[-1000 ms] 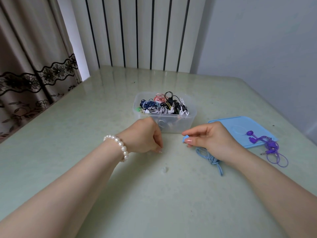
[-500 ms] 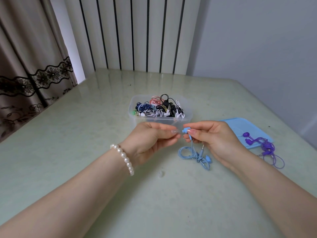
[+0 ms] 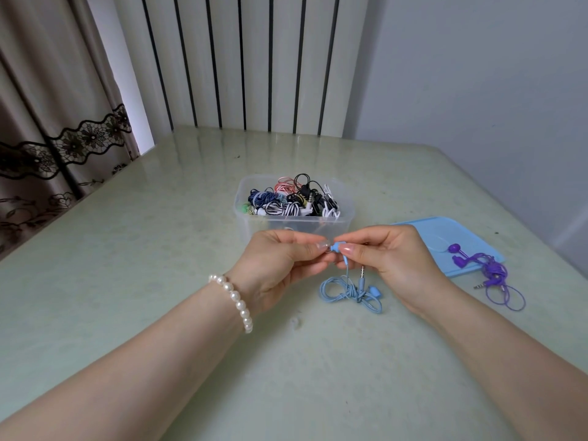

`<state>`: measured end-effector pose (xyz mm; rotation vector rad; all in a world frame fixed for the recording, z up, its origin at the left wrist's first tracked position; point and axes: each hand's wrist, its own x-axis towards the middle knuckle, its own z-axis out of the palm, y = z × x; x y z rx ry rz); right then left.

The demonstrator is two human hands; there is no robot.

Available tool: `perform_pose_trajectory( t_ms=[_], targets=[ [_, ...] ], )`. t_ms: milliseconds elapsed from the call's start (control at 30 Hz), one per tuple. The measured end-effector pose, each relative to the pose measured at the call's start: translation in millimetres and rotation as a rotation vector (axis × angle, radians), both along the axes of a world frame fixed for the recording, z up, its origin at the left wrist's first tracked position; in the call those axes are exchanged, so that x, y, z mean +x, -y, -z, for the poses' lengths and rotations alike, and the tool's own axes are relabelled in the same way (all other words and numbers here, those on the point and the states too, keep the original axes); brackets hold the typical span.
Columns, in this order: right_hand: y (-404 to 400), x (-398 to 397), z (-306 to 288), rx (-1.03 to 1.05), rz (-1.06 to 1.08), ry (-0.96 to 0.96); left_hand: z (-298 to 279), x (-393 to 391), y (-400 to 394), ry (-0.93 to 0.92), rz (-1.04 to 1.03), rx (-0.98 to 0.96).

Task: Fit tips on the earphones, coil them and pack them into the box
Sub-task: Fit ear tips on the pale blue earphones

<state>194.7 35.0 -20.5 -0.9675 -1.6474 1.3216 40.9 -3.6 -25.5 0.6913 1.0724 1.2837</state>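
While both hands meet just in front of the box [image 3: 294, 221], the risks sit in a very small joint.

Left hand [image 3: 280, 265]: pinches a clear tip [image 3: 324, 244] between thumb and forefinger, pressed against the bud.
Right hand [image 3: 391, 259]: pinches the blue bud [image 3: 336, 248]; its cord [image 3: 345, 292] hangs to a loose tangle on the table [image 3: 159, 249], in front of the box.
Slip risk: the tip looks soft and slick; squeezed off-axis it could fold or pop free and be hard to spot on the pale table.
Spare tip [image 3: 295, 323]: lies loose, nearer the person than the tangle; a forearm could brush it away.
Snag risk: lifting the bud higher would drag the tangle and tighten its knot before coiling.
Purple set [image 3: 486, 270]: right of the box, partly on the lid [image 3: 420, 230], untouched, not yet packed.
Box: already crowded with coiled sets, so a loose coil may spring out.
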Motion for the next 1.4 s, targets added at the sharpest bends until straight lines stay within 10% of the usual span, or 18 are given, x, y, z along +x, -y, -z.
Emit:
perform_pose_trajectory(
  t_ms=[1400],
  targets=[
    [0.7,-6.5,2.9,0.033,0.171,0.201,1.6,12.1,5.4,-0.209,-0.002,0.115]
  ],
)
